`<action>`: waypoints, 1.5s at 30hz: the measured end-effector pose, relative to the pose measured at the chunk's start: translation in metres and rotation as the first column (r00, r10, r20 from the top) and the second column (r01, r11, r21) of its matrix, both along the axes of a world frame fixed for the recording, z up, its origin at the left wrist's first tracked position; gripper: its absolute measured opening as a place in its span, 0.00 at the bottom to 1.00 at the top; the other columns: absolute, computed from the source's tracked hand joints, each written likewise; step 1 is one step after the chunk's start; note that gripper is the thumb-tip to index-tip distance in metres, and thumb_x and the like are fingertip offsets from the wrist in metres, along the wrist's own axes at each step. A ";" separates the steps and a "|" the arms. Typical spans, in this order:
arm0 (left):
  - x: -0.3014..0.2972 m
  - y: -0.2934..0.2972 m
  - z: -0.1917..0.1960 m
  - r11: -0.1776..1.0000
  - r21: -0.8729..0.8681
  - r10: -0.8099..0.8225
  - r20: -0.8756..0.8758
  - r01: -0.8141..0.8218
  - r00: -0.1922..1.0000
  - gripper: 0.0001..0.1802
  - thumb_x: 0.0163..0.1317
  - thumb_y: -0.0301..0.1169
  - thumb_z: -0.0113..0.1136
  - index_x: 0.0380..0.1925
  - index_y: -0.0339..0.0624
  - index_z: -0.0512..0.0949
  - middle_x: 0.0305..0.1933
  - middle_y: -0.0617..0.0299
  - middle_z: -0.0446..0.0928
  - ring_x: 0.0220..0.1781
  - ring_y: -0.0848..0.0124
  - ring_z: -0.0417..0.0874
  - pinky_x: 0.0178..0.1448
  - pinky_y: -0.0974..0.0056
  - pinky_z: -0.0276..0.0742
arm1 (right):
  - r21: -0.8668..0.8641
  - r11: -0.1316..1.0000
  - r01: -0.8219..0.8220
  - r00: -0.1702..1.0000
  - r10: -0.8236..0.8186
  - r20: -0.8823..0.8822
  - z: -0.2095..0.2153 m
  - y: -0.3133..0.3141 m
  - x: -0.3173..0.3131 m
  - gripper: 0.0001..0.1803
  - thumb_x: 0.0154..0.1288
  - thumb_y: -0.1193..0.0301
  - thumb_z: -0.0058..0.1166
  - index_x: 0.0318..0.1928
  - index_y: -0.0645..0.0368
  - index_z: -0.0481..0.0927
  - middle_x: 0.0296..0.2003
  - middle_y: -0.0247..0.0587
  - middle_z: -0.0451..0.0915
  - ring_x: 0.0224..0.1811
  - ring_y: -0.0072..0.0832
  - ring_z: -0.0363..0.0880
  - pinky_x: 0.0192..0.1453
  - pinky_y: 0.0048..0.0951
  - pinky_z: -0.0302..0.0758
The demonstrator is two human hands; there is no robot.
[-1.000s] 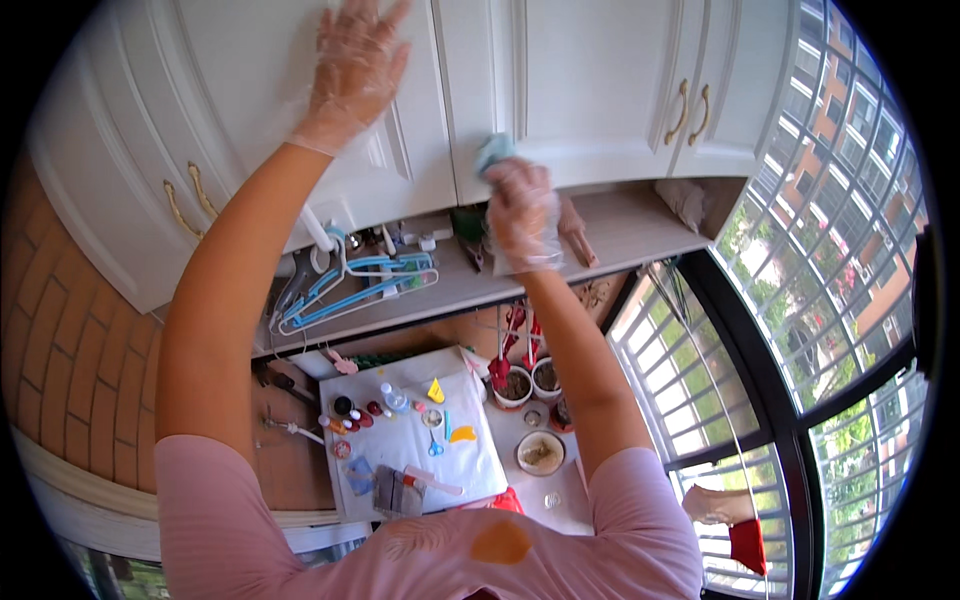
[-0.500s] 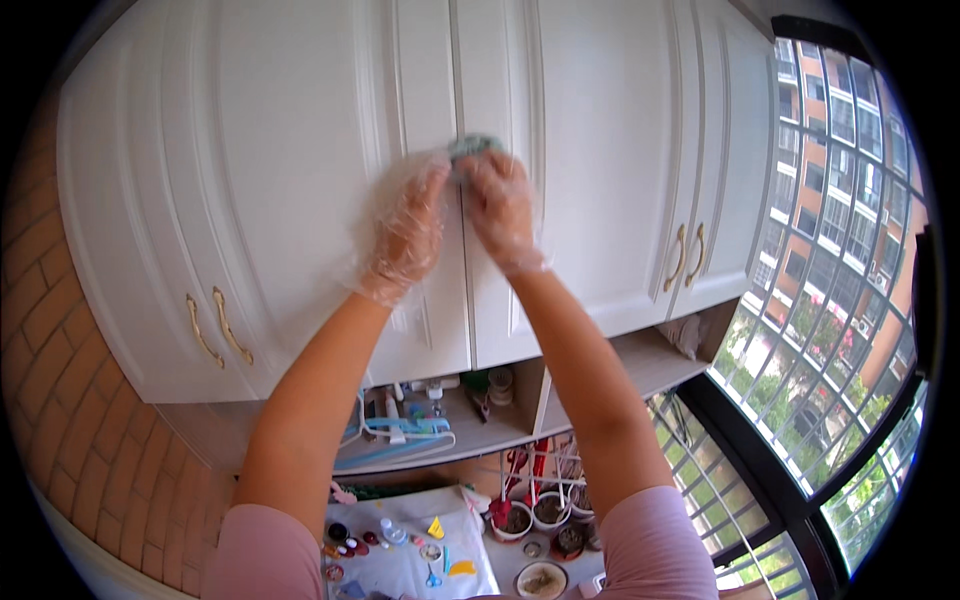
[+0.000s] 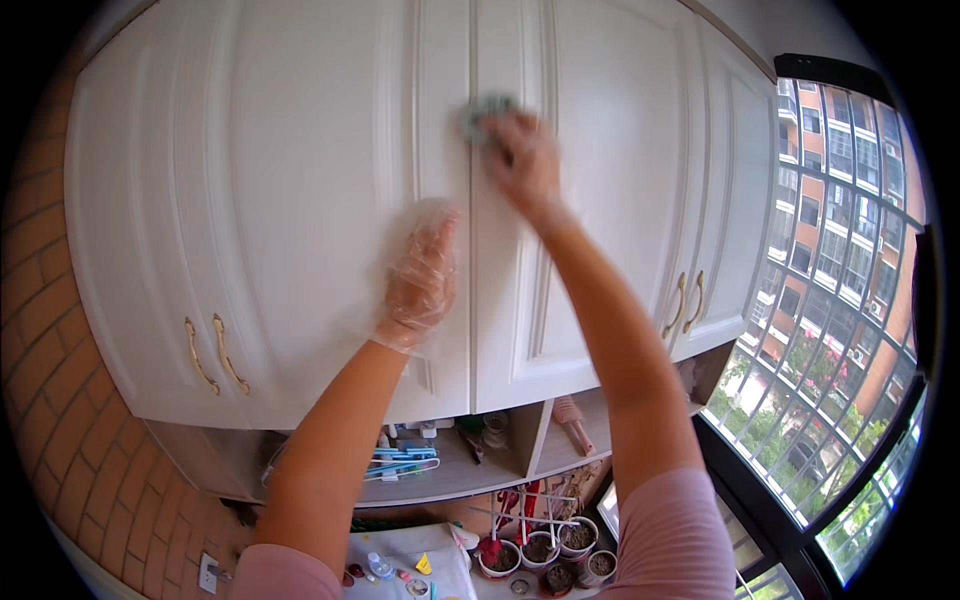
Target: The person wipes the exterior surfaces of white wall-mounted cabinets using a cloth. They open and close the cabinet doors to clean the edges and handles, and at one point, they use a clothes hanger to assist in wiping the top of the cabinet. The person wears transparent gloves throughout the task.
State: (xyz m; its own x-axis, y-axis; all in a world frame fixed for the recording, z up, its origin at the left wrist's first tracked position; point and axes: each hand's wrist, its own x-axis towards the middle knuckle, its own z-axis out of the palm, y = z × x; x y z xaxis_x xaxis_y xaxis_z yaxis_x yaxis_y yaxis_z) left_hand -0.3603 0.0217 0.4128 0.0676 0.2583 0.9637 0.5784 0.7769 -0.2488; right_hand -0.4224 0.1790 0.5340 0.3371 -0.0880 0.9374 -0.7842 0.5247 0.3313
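White panelled cabinet doors (image 3: 300,200) fill the view in front of me. My right hand (image 3: 525,165), raised high and blurred by motion, grips a crumpled green-grey cloth (image 3: 488,115). It presses the cloth against the door surface, at the gap where the two middle doors meet. Lower and to the left, my left hand (image 3: 423,275) wears a loose clear plastic glove. Its fingers point upward beside the left middle door, with nothing visible in them. Whether this hand touches the door I cannot tell.
Brass handles (image 3: 215,355) sit at the lower left, another pair (image 3: 684,302) at the right. An open shelf (image 3: 500,465) below holds blue hangers (image 3: 405,460) and small items. Underneath are potted plants (image 3: 540,550) and a cloth-covered table (image 3: 440,545). A barred window (image 3: 830,270) lies right.
The right hand and cloth have moved up and slightly right along the doors. My left hand has come away from the cloth and sits lower. The view has shifted a little.
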 end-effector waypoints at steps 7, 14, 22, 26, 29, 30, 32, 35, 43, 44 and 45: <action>0.003 0.014 0.010 0.998 -0.049 0.022 -0.073 -0.025 0.997 0.28 0.55 0.19 0.49 0.58 0.41 0.62 0.56 0.50 0.69 0.57 0.51 0.70 0.62 0.52 0.65 | 0.217 0.975 -0.045 0.938 -0.033 0.345 -0.242 0.042 0.043 0.22 0.39 0.85 0.52 0.40 0.54 0.76 0.39 0.44 0.72 0.41 0.44 0.72 0.45 0.41 0.71; 0.007 0.010 0.011 0.994 -0.094 0.044 -0.100 -0.053 0.994 0.24 0.54 0.21 0.50 0.54 0.39 0.67 0.57 0.52 0.68 0.60 0.53 0.67 0.65 0.52 0.61 | -0.117 0.993 -0.031 0.845 0.089 0.528 -0.222 0.027 0.049 0.20 0.46 0.85 0.49 0.43 0.58 0.73 0.42 0.52 0.72 0.43 0.51 0.71 0.46 0.44 0.71; 0.011 0.018 0.016 0.989 -0.144 -0.046 -0.036 0.040 0.998 0.24 0.50 0.22 0.52 0.51 0.37 0.68 0.57 0.49 0.68 0.62 0.51 0.65 0.66 0.51 0.60 | -0.163 0.914 0.372 0.870 -0.282 0.405 0.024 0.024 0.032 0.17 0.50 0.82 0.44 0.44 0.58 0.72 0.40 0.55 0.74 0.42 0.51 0.73 0.45 0.43 0.72; 0.014 0.001 0.011 0.991 -0.135 -0.005 -0.027 0.001 1.000 0.26 0.49 0.22 0.55 0.51 0.36 0.67 0.58 0.49 0.66 0.62 0.50 0.64 0.66 0.51 0.60 | -0.144 0.892 0.429 0.775 -0.281 0.567 0.017 -0.019 0.062 0.18 0.52 0.82 0.43 0.45 0.57 0.71 0.41 0.55 0.72 0.45 0.52 0.72 0.48 0.44 0.71; 0.012 0.004 0.009 0.992 -0.121 -0.042 0.003 0.043 0.999 0.27 0.48 0.22 0.57 0.51 0.36 0.67 0.58 0.49 0.65 0.62 0.50 0.64 0.66 0.51 0.60 | -0.107 0.939 0.328 0.890 -0.269 0.368 -0.015 -0.017 0.054 0.19 0.60 0.79 0.36 0.53 0.63 0.68 0.48 0.60 0.71 0.52 0.52 0.69 0.57 0.42 0.68; 0.013 0.004 0.009 0.992 -0.122 -0.033 0.003 0.033 0.999 0.27 0.47 0.22 0.58 0.51 0.36 0.66 0.58 0.49 0.65 0.62 0.50 0.64 0.66 0.51 0.60 | -0.134 0.919 0.370 0.881 -0.301 0.365 -0.012 -0.019 0.051 0.19 0.61 0.79 0.36 0.54 0.64 0.67 0.49 0.59 0.70 0.53 0.52 0.68 0.58 0.41 0.67; 0.014 0.002 0.009 0.992 -0.124 -0.019 0.004 0.020 1.000 0.27 0.47 0.22 0.58 0.51 0.36 0.66 0.59 0.50 0.65 0.62 0.50 0.64 0.65 0.50 0.60 | -0.188 0.873 0.450 0.858 -0.364 0.362 -0.003 -0.025 0.041 0.20 0.61 0.78 0.36 0.54 0.64 0.67 0.51 0.58 0.70 0.56 0.51 0.67 0.60 0.40 0.65; 0.012 0.005 0.009 0.992 -0.127 -0.029 -0.016 0.026 0.999 0.28 0.47 0.22 0.58 0.51 0.36 0.65 0.59 0.50 0.65 0.63 0.49 0.63 0.65 0.50 0.60 | -0.231 0.873 0.430 0.898 -0.386 0.211 0.043 -0.010 0.010 0.18 0.56 0.78 0.40 0.49 0.65 0.68 0.47 0.56 0.71 0.50 0.51 0.69 0.56 0.43 0.67; 0.011 0.001 0.009 0.991 -0.134 -0.007 -0.047 0.000 0.999 0.22 0.50 0.27 0.58 0.49 0.37 0.70 0.59 0.52 0.67 0.64 0.53 0.64 0.67 0.54 0.59 | -0.146 0.907 0.394 0.918 -0.382 0.105 0.148 0.002 -0.001 0.17 0.54 0.76 0.41 0.46 0.65 0.72 0.45 0.54 0.75 0.51 0.48 0.71 0.56 0.40 0.68; 0.012 0.001 0.009 0.991 -0.135 -0.010 -0.047 0.004 0.999 0.22 0.50 0.26 0.58 0.48 0.36 0.71 0.59 0.51 0.66 0.64 0.53 0.64 0.67 0.54 0.59 | -0.118 0.909 0.400 0.913 -0.384 0.138 0.158 0.000 0.002 0.17 0.54 0.76 0.41 0.46 0.65 0.73 0.46 0.55 0.74 0.51 0.48 0.71 0.56 0.39 0.68; 0.013 0.002 0.009 0.991 -0.135 -0.015 -0.049 0.008 0.999 0.22 0.50 0.26 0.58 0.48 0.36 0.71 0.59 0.51 0.66 0.64 0.53 0.64 0.68 0.54 0.59 | -0.112 0.903 0.415 0.898 -0.387 0.210 0.171 0.000 -0.001 0.16 0.54 0.75 0.42 0.43 0.64 0.74 0.49 0.52 0.74 0.55 0.46 0.69 0.59 0.38 0.66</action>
